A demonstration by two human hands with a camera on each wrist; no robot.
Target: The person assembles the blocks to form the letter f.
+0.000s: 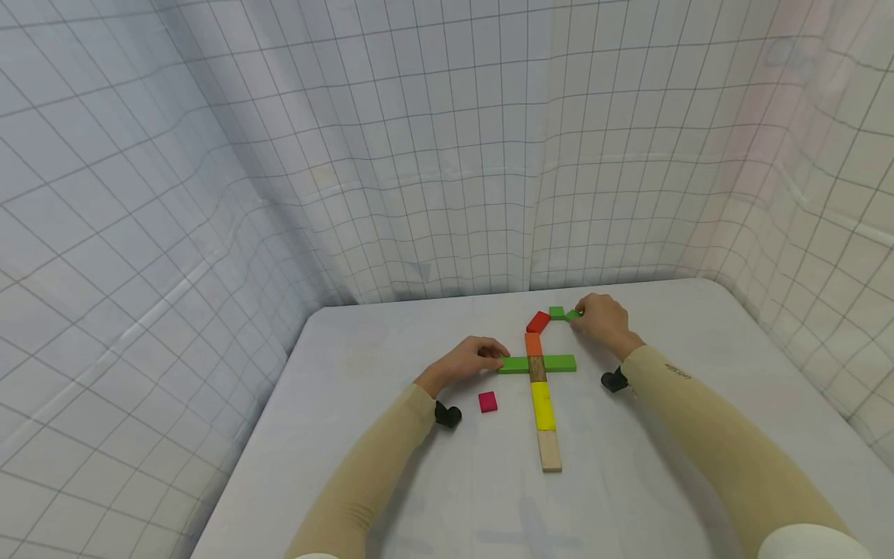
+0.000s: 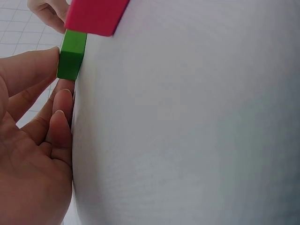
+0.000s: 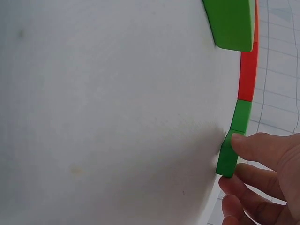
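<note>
Wooden blocks lie flat on the white table in a cross shape with a hooked top. My left hand [image 1: 469,359] has its thumb and fingers around the outer end of the left green block [image 1: 514,365], which forms one arm of the cross. At the far end of the hook, my right hand [image 1: 602,320] pinches a small green block [image 3: 228,157] between thumb and fingers. That block meets another green block [image 1: 556,313], followed by a red block [image 1: 538,322] set at a slant.
Down the stem run an orange block [image 1: 534,344], a brown one [image 1: 537,369], a yellow one [image 1: 543,406] and a pale wood one [image 1: 549,451]. A second green arm [image 1: 560,363] extends right. A pink block [image 1: 487,401] lies apart. Grid-patterned curtains [image 1: 433,155] surround the table.
</note>
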